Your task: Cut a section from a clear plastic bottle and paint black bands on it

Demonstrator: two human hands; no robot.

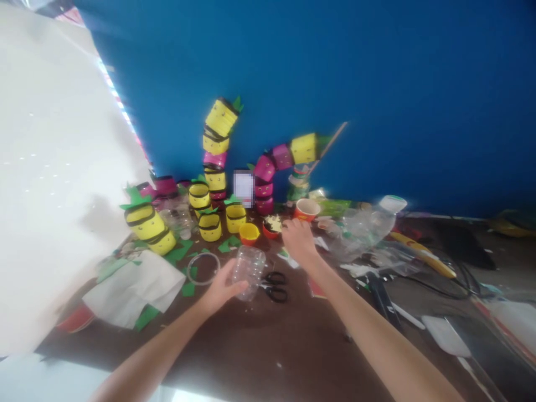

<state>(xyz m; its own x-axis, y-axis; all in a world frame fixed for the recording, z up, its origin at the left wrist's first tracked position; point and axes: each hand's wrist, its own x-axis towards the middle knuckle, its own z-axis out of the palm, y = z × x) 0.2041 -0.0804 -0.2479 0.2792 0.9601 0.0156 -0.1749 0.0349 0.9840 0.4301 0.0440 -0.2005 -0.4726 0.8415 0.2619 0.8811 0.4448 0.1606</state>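
My left hand (pixel 224 287) grips a clear ribbed plastic bottle piece (pixel 249 271), thumb across its near side. Black-handled scissors (pixel 275 287) lie just right of it. Farther forward, my right hand (pixel 298 237) reaches to the edge of a small red bowl (pixel 272 230) heaped with pale little bits. Its fingers are bent down and drawn together; their tips are hidden, so what they pinch is unclear. A red paper cup (pixel 307 210) stands right behind that hand. To the bowl's left sits a small yellow-lined orange cup (pixel 249 234).
Yellow pineapple-like containers (pixel 144 228) with green paper leaves stand at left; more, with magenta ones, are stacked against the blue wall (pixel 314 67). A clear ring (pixel 203 268), white cloth (pixel 134 287) and green scraps lie left. Plastic bottles (pixel 368 223), a yellow-handled tool (pixel 422 255) and cables crowd the right.
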